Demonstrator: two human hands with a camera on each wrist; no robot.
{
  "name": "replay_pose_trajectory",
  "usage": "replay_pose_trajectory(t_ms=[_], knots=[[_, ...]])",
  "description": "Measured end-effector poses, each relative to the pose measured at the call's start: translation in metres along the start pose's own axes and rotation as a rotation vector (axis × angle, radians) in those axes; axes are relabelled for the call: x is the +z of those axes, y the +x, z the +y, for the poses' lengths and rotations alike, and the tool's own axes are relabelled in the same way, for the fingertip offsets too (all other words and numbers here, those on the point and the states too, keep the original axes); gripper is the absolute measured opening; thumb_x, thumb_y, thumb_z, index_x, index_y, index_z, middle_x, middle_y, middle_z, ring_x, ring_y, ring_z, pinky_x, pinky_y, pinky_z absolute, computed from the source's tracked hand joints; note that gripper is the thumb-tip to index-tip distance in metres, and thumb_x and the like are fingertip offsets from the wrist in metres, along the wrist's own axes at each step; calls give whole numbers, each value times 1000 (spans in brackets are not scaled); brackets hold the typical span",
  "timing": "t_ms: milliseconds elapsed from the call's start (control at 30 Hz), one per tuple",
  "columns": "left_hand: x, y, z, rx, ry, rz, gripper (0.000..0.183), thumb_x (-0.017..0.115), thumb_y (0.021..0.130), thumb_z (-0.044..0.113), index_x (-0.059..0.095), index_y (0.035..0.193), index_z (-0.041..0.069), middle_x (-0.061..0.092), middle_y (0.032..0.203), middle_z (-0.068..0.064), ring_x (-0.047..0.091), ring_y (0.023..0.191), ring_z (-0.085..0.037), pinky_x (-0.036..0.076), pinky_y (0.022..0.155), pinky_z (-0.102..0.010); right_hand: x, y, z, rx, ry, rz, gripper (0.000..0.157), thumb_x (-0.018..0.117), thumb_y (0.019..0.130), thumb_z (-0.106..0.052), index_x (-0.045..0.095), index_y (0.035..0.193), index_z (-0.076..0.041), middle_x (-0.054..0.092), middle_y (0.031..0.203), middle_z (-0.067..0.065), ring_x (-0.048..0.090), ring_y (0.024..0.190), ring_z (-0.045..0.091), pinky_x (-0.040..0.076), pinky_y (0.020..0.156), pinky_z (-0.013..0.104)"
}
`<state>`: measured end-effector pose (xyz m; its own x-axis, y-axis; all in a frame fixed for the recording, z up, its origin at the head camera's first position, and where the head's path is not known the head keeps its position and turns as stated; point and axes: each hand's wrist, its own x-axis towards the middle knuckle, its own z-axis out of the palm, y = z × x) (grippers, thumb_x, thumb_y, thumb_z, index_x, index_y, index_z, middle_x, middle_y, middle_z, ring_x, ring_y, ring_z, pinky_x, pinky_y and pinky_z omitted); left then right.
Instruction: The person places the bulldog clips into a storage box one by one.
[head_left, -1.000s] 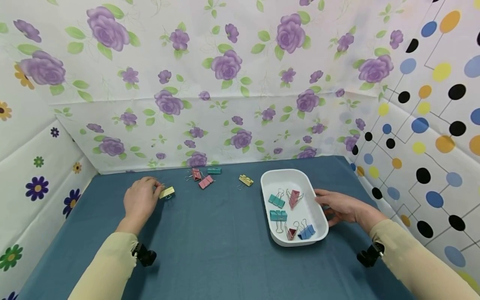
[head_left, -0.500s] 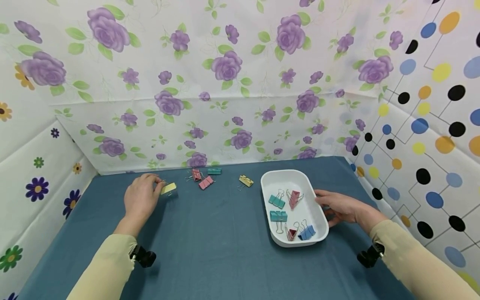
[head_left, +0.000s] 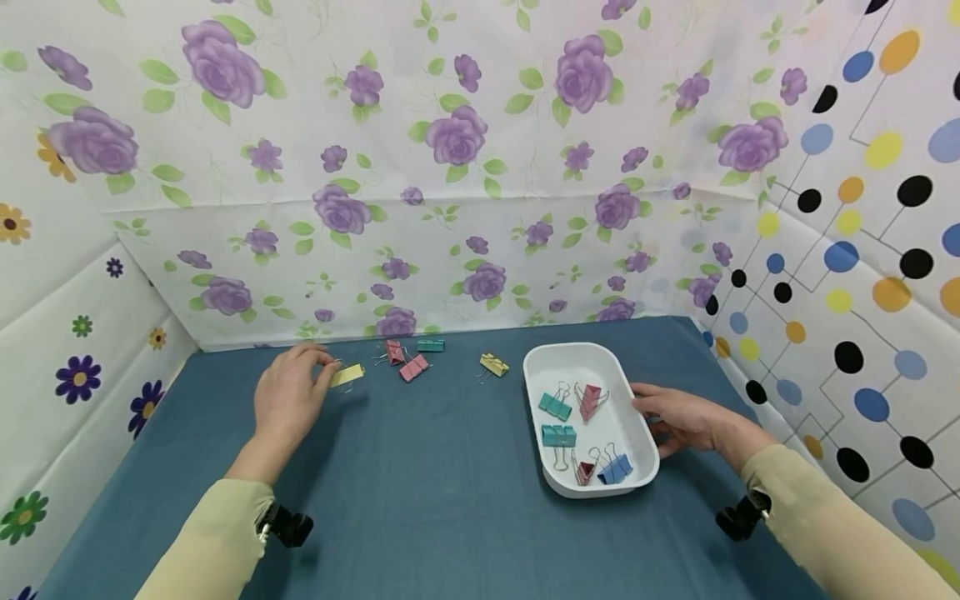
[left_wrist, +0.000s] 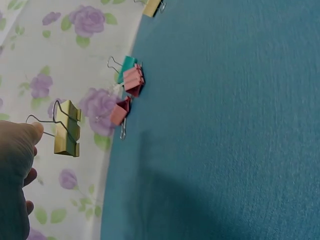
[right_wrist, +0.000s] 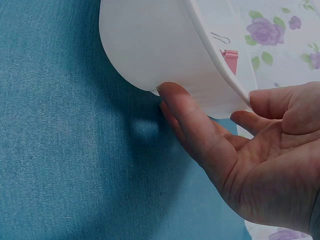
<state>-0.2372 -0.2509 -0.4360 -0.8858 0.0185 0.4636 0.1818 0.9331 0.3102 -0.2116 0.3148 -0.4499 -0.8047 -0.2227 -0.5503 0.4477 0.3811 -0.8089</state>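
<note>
My left hand (head_left: 291, 396) pinches a yellow binder clip (head_left: 347, 376) by its wire handles, raised above the cloth at the left. In the left wrist view this binder clip (left_wrist: 67, 128) hangs from the fingertips, its body pointing away from the hand. At the right, my right hand (head_left: 686, 418) holds the side of a white plastic tray (head_left: 534, 360), with digits at the rim and against the outer wall. Inside the tray lie two teal binder clips (head_left: 556, 406), a pink binder clip (head_left: 589, 402), a dark red one (head_left: 584, 473) and a blue one (head_left: 615, 468).
Near the back edge of the blue cloth (head_left: 442, 500) lie two pink binder clips (head_left: 414, 367), a teal binder clip (head_left: 431, 346) and another yellow binder clip (head_left: 494, 364). A flowered sheet (head_left: 420, 275) rises behind, and a dotted sheet (head_left: 862, 333) stands at the right.
My left hand has lifted the yellow binder clip and carried it slightly to the right. The right hand and the tray stay where they were.
</note>
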Motion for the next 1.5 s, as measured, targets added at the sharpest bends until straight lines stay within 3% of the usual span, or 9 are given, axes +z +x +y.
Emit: replay_pose_trajectory(t_ms=[800,1500], knots=[[-15,3,50,161,-83,96,11,78,93,19,75,95,9,70,122,-9,61,116,-37,47,97,-60,0,-1,0,-2,4,-2,64,46,111,-30,16,166,-16,52,138,22,64,105,34,59,75,51],[-17,6,83,236,-109,97,12,79,92,19,76,94,8,70,123,-10,60,119,-35,48,99,-57,0,-2,-1,-3,14,-13,63,46,111,-30,16,166,-16,50,139,23,63,107,35,59,77,51]])
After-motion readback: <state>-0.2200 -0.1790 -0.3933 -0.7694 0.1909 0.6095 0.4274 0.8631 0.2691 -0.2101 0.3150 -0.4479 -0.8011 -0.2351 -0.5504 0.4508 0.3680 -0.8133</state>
